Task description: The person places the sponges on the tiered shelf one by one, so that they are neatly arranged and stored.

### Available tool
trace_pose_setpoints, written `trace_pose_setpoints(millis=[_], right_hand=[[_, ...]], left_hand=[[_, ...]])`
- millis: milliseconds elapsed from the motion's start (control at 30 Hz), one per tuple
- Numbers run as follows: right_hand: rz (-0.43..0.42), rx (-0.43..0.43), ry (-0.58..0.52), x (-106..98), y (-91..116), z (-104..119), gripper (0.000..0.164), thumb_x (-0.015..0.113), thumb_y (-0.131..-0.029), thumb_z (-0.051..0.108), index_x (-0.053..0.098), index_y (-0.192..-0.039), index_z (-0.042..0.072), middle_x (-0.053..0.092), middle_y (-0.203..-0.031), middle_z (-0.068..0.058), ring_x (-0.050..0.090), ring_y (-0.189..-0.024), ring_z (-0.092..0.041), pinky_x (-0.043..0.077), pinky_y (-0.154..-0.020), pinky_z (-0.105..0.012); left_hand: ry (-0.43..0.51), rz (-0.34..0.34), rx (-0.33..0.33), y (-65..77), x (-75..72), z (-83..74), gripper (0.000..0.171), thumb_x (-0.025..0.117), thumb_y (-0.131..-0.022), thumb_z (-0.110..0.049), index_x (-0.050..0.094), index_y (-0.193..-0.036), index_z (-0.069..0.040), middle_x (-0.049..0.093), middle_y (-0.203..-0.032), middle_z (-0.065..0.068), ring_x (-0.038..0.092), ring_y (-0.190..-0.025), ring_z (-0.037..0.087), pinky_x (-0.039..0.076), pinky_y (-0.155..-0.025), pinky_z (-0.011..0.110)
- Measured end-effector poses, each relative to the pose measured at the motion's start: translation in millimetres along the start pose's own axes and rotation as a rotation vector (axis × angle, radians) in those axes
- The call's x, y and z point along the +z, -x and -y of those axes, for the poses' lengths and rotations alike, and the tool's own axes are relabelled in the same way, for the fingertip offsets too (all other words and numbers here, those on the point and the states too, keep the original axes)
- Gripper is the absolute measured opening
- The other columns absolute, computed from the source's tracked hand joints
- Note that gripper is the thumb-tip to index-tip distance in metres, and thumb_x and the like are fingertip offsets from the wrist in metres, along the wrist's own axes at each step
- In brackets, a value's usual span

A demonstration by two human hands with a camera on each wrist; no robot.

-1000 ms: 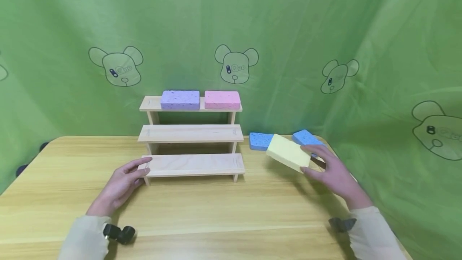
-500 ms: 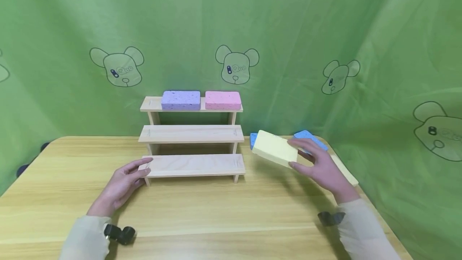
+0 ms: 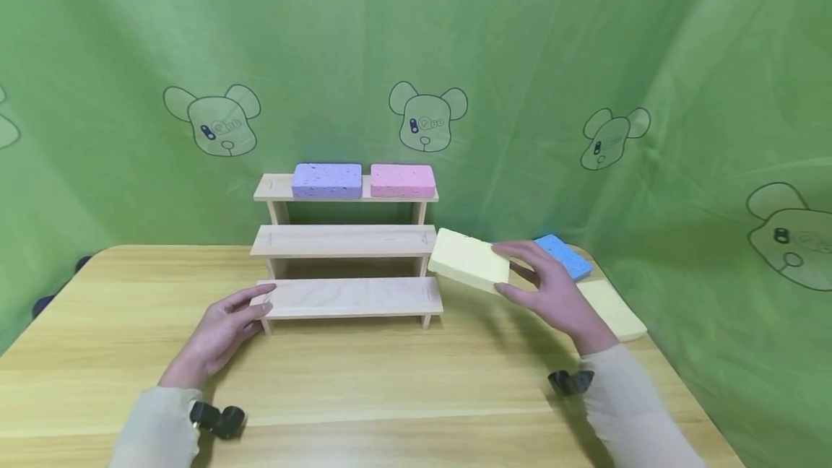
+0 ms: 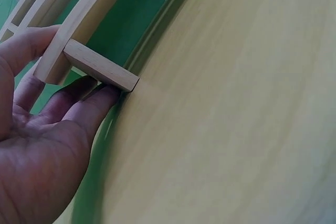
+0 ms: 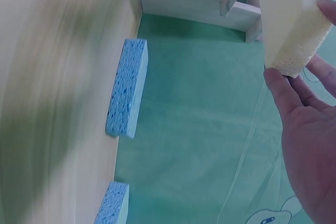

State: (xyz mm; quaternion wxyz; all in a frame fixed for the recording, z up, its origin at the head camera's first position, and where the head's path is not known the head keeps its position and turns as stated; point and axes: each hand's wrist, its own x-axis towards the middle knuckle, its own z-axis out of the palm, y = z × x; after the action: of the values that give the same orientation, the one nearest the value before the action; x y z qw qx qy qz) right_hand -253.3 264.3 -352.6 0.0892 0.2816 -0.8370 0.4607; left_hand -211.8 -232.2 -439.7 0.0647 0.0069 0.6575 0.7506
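Observation:
My right hand [image 3: 542,287] pinches a pale yellow sponge [image 3: 469,260] by its right end, thumb on the near side. Tilted in the air, the sponge overlaps the right end of the middle step of a three-step wooden display shelf [image 3: 351,298] in the head view. At the lowest step's left end, my left hand [image 3: 224,334] grips the shelf; the left wrist view shows its fingers [image 4: 94,109] against the wooden leg [image 4: 102,66]. A purple sponge [image 3: 327,180] and a pink sponge [image 3: 402,180] lie side by side on the top step.
On the table [image 3: 364,388], a blue sponge [image 3: 564,257] lies at the back right, with another yellow sponge [image 3: 611,309] near the right edge. A second blue sponge [image 5: 127,87] shows in the right wrist view. A green curtain [image 3: 520,49] stands behind and at the sides.
My right hand has carried the yellow sponge leftward toward the shelf, uncovering the other yellow sponge at the right edge. My left hand has stayed on the lowest step.

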Motion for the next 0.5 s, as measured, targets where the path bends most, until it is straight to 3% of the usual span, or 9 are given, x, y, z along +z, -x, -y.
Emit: trace_pose_setpoints(millis=[233, 500], right_hand=[[0.015, -0.016, -0.033, 10, -11, 8, 0.051, 0.076, -0.086, 0.006, 0.058, -0.134, 0.007, 0.051, -0.135, -0.006, 0.044, -0.128, -0.024, 0.039, -0.110, -0.037], [0.052, -0.054, -0.054, 25, -26, 12, 0.048, 0.075, -0.087, 0.007, 0.060, -0.132, 0.006, 0.051, -0.134, -0.008, 0.045, -0.127, -0.027, 0.039, -0.111, -0.040]], left_hand=[[0.025, -0.002, -0.002, 0.2, -0.4, 0.2, 0.052, 0.065, -0.094, -0.008, 0.048, -0.142, 0.000, 0.014, -0.160, 0.018, 0.057, -0.111, 0.008, 0.046, -0.100, 0.025], [-0.007, -0.005, -0.006, 1.7, -0.9, -2.8, 0.054, 0.065, -0.094, -0.010, 0.045, -0.143, 0.001, 0.010, -0.161, 0.017, 0.053, -0.114, 0.007, 0.043, -0.104, 0.029]])
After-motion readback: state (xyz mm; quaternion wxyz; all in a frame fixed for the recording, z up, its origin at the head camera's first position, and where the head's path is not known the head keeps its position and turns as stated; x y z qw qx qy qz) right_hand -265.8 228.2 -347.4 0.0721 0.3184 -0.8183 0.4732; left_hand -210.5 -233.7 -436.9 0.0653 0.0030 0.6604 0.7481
